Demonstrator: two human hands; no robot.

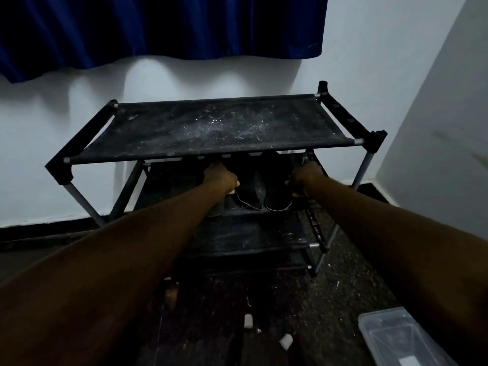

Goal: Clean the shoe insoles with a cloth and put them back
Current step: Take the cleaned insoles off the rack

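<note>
Two dark insoles lie side by side on the second shelf [163, 186] of a black shoe rack [211, 128], under its dusty top tier. Their long axes run front to back, with the rounded, pale-edged ends toward the person at the shelf's front edge. The left insole [249, 190] tips slightly on its side against the right insole [277, 190], which lies flatter. Both bare arms reach straight forward and down under the top tier, backs of the hands up. The left hand [220, 178] has its fingers curled, the thumb and fingertips pinching the left insole's near edge; a dark shape below the wrist is too dim to make out. The right hand [306, 178] is curled too, its thumb pointing inward and pinching the right insole's outer edge. On the dark floor [330, 299] near the person sit a clear plastic container [396, 336] and small white scraps [248, 320]. A blue curtain [158, 30] hangs on the white wall [356, 62] behind.
</note>
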